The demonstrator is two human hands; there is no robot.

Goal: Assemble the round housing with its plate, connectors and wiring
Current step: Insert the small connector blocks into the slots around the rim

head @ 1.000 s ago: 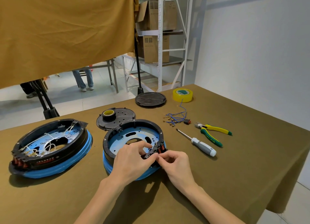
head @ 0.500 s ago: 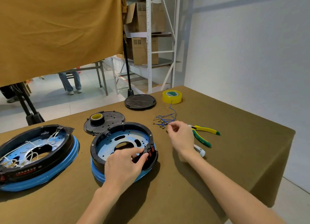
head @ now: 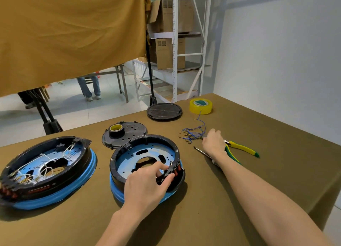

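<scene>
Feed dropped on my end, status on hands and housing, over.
Left hand grips connector block on round housing. Right hand at blue wires, grasp unclear. Screwdriver and pliers under right wrist.

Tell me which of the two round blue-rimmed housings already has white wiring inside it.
The left housing, untouched at the table's left edge, holds white wires. The middle housing, gripped by the left hand, shows only its bare blue plate.

Workshop or small assembly bay. My tabletop (head: pixel 258 172) is draped in olive cloth and has hand tools on it: pliers (head: pixel 241 148), screwdriver (head: pixel 201 151), tape roll (head: pixel 200 106), loose blue wires (head: pixel 193 133). White metal rack (head: pixel 175 43) behind holds cardboard boxes (head: pixel 169 52). Bare grey floor, plain white wall, mustard cloth screen (head: pixel 73 33) hung overhead.
</scene>
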